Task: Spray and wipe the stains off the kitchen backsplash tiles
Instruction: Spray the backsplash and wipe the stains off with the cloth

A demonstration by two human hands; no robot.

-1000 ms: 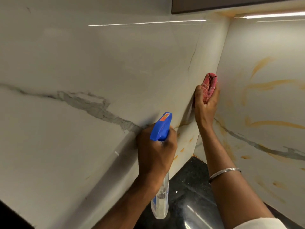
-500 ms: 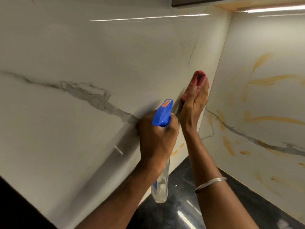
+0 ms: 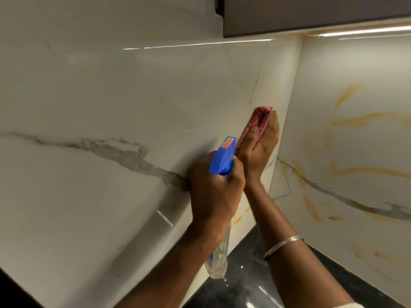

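left hand (image 3: 213,192) grips spray bottle (image 3: 222,156), blue head up, clear body hanging below | right hand (image 3: 259,147) presses pink cloth (image 3: 259,118) flat on left backsplash tile (image 3: 111,96) beside corner | orange stains (image 3: 360,121) on right tile | black counter (image 3: 246,285) below

Two hands are in view: one left hand (image 3: 213,192) and one right hand (image 3: 260,150). There is one spray bottle (image 3: 223,156), one pink cloth (image 3: 260,116) and one silver bangle (image 3: 282,243). Two backsplash panels are visible: one left panel (image 3: 111,107) and one right panel (image 3: 355,85). Several orange stains (image 3: 369,171) can be seen. There is one dark bench (image 3: 244,285) and one cabinet (image 3: 311,14).
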